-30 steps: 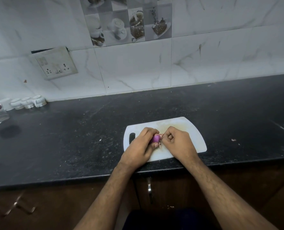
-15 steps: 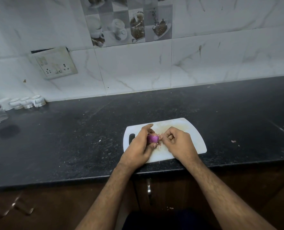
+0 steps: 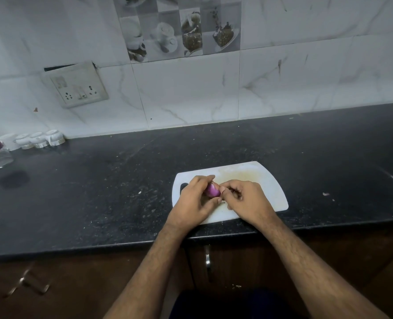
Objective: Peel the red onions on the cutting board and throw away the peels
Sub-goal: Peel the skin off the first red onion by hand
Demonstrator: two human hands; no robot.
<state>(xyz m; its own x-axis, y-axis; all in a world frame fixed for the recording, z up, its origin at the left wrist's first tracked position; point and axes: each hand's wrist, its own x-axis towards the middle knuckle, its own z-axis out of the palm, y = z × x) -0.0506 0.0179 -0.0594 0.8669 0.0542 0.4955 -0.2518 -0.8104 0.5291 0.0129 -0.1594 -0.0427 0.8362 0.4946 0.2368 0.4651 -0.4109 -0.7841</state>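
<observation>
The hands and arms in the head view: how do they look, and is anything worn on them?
The left hand and right hand are bare, with no gloves. No ring, watch or bracelet shows. Both forearms are bare as far as the bottom edge, with visible hair and no sleeves in view.

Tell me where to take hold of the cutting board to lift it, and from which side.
Probably the handle slot at the cutting board's left end, approached from the left: it's a cut-out that fingers can hook through. The left hand partly covers it now while holding the onion.
</observation>
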